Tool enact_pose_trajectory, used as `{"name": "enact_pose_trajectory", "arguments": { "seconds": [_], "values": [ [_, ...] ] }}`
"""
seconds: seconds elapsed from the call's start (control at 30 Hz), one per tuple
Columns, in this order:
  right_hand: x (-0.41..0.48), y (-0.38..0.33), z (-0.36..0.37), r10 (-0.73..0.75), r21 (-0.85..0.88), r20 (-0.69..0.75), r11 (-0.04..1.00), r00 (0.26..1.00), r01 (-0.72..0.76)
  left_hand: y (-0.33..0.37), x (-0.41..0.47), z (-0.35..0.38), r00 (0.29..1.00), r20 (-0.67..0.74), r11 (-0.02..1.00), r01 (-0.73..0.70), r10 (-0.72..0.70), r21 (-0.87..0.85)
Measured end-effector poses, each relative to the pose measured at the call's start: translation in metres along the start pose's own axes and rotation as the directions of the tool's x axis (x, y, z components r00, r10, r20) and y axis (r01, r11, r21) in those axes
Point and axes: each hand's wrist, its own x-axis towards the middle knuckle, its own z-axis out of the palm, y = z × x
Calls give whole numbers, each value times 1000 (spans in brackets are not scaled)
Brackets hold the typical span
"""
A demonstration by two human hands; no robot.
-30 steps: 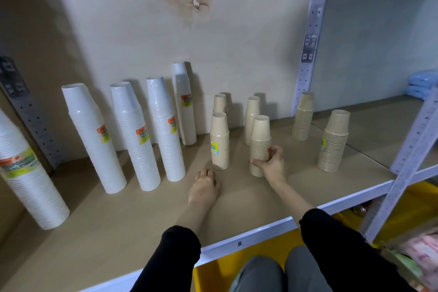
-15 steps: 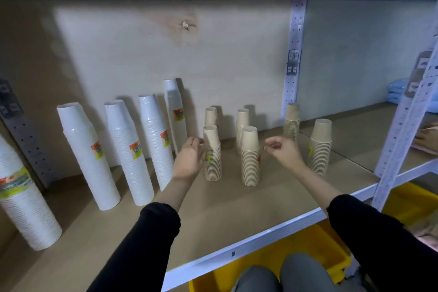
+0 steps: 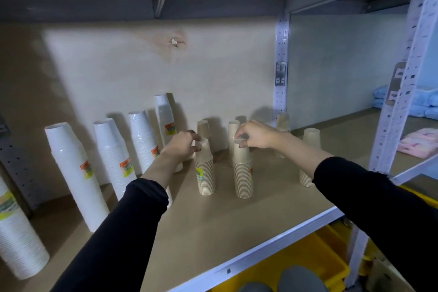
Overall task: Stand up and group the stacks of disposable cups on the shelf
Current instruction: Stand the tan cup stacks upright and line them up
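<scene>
Several stacks of brown paper cups stand upright in the middle of the wooden shelf (image 3: 237,225). My left hand (image 3: 182,144) grips the top of the front left brown stack (image 3: 205,170). My right hand (image 3: 256,135) pinches the top of the front right brown stack (image 3: 243,173). Two more brown stacks (image 3: 203,129) stand behind them, partly hidden by my hands. Another brown stack (image 3: 283,123) stands by the rear post, and one (image 3: 311,140) is partly behind my right forearm. Tall white cup stacks (image 3: 73,173) stand in a row to the left.
A grey metal upright (image 3: 400,111) stands at the shelf's front right and another (image 3: 280,66) at the back. Blue packs (image 3: 424,102) and a pink pack (image 3: 419,144) lie in the bay to the right. Yellow bins (image 3: 296,265) sit below the shelf edge.
Both hands have risen from the shelf surface and low on the stacks to the tops of the two front brown stacks, which they now hold. The camera has risen and tilted upward.
</scene>
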Motion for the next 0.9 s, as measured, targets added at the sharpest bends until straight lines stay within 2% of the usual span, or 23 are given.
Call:
{"name": "enact_pose_trajectory", "arguments": {
  "seconds": [0.13,0.33,0.6,0.73,0.9],
  "values": [
    [3,-6,8,40,-12,45,999,998,-39,2,2,3,1000,18,1000,-14,14,-5],
    [4,-11,15,97,65,-56,994,994,-93,5,2,5,1000,-21,999,-25,24,-36],
    [7,-29,24,208,-86,-188,970,960,-227,15,-1,4,999,-45,997,-13,10,-73],
    [7,-21,9,243,-5,-112,970,964,-245,14,-3,-1,1000,-30,993,2,-6,-116],
    [2,-5,-1,190,44,32,981,981,-192,12,-2,-3,1000,-3,992,15,-15,-122]
  ]
}}
